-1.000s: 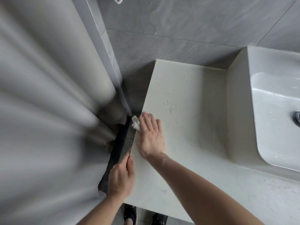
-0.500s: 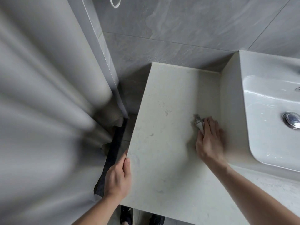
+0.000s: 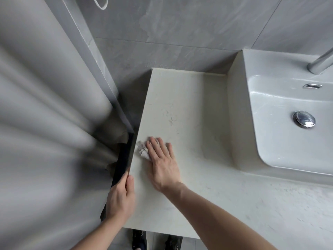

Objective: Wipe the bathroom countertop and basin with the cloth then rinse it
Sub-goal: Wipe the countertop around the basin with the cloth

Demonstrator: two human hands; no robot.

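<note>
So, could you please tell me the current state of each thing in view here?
cloth: bunched, pressed flat under the right hand
right hand: flat on the cloth
left hand: gripping the countertop's left edge
countertop: bare
basin: empty
drain stopper: cannot tell

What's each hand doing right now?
Left hand: closed, gripping the countertop edge.
Right hand: open, flat, pressing the cloth onto the countertop.

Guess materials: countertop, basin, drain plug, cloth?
Countertop: probably stone or a look-alike, matte cream with faint veins. Basin: likely glazed ceramic, white and glossy with bright highlights. Drain plug: polished metal, mirror-like. Cloth under the right hand: soft, crumpled, pale; fabric or paper, can't tell.
</note>
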